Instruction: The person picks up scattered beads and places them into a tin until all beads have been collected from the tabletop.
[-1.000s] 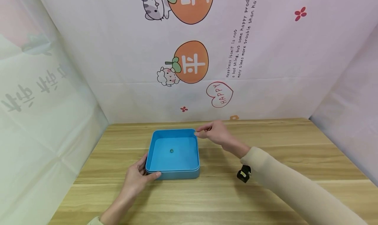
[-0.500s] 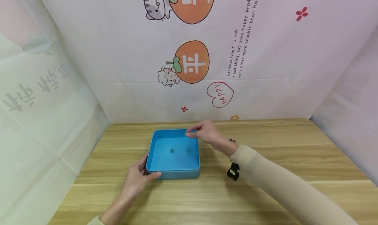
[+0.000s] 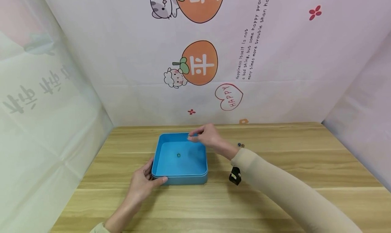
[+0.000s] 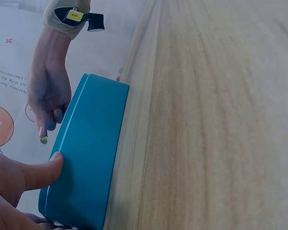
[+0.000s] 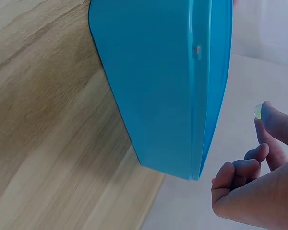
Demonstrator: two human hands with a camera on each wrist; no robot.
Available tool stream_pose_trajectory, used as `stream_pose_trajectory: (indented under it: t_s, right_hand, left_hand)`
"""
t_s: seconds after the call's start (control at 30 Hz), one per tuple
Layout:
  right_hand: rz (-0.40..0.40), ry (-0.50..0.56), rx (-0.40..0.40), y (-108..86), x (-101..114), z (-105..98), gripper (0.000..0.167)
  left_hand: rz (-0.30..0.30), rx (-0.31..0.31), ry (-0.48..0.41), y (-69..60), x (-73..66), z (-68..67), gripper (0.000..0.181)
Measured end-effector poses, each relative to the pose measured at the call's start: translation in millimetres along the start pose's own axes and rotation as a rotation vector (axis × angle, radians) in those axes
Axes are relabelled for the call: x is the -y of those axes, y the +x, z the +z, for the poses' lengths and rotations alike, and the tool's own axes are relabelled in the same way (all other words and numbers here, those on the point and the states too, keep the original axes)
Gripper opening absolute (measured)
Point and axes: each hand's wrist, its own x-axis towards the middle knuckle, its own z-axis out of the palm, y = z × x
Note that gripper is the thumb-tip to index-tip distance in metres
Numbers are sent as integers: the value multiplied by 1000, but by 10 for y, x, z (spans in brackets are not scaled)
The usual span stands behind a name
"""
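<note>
A square blue box [image 3: 180, 180] stands on the table, its top uncovered. My left hand [image 3: 142, 183] grips its near left corner, thumb over the front edge and fingers along the left side. In the head view a small greenish marble [image 3: 178, 155] lies on the box floor. Above the far right rim hovers my right hand [image 3: 209, 136]. Thumb and index finger pinch a clear, yellow-green glass marble [image 5: 258, 111], best seen in the right wrist view; the other fingers are curled.
Two more marbles, one blue [image 3: 239, 144] and one brownish [image 3: 242, 145], lie on the wooden table [image 3: 275, 138] right of the box. A printed white cloth [image 3: 137, 100] hangs behind the table, with cloth at both sides. A black wrist camera [image 3: 235, 176] hangs below the right sleeve.
My right hand has moved left, from beside the far right corner to over the box, still pinching the marble. The two marbles on the table have come into view. My left hand stays put.
</note>
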Motion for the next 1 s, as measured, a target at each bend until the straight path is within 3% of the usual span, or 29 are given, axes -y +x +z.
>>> stream_pose_trajectory:
  t_s: [0.47, 1.0]
  right_hand:
    - [-24, -43, 1, 97, 18, 183, 11]
    - [-15, -19, 20, 197, -16, 313, 8]
  left_hand:
    - [4, 8, -10, 8, -1, 3, 97]
    - [0, 0, -4, 9, 1, -3, 98]
